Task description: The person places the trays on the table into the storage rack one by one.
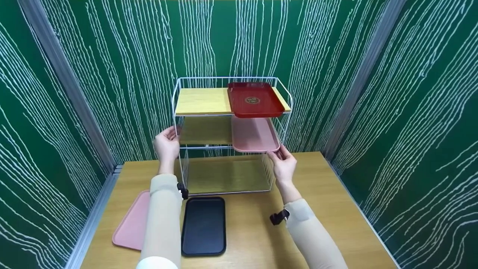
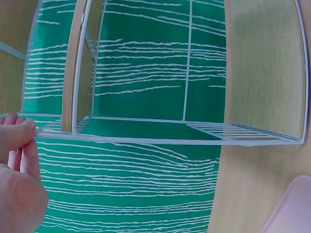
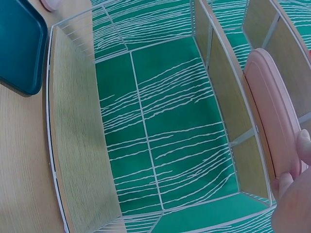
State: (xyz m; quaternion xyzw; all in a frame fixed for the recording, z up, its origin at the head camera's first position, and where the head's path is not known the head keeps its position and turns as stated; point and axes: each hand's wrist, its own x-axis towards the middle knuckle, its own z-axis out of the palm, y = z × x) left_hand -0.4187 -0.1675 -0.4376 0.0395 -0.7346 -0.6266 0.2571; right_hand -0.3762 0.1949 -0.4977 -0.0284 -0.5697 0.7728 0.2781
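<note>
A white wire rack with three wooden shelves stands at the back of the table. A red tray lies on the right of its top shelf. On the middle shelf below it sits a pink tray, with its front edge sticking out. My right hand pinches that tray's front rim; the right wrist view shows the fingertips on the pink tray. My left hand touches the rack's left front post at middle-shelf height, and its straight fingers lie against the wire rack.
A black tray lies on the wooden table in front of the rack. A second pink tray lies to its left, partly under my left forearm. Green patterned walls close in on three sides. The rack's bottom shelf holds nothing.
</note>
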